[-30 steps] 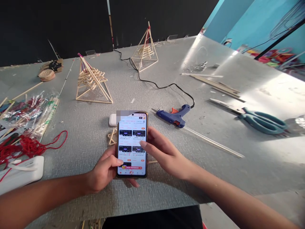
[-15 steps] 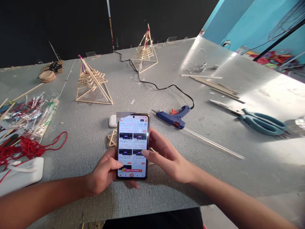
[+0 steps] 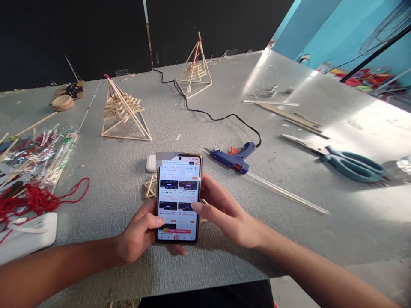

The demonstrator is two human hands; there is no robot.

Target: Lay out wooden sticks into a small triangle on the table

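Observation:
A smartphone with a lit screen of small picture tiles is held upright between both hands above the table's near edge. My left hand is closed round its lower left side, the thumb on the screen's edge. My right hand grips the right side, its thumb lying over the screen. Behind the phone, partly hidden, lie a small wooden stick frame and a white earbud case. A blue glue gun with an orange trigger rests just beyond my right hand.
Two stick pyramids stand further back, the glue gun's black cord running between them. Teal-handled scissors and flat wooden strips lie right. Red yarn and bagged sticks crowd the left.
Both hands and the phone hold nearly the same pose. The whole view has shifted very slightly.

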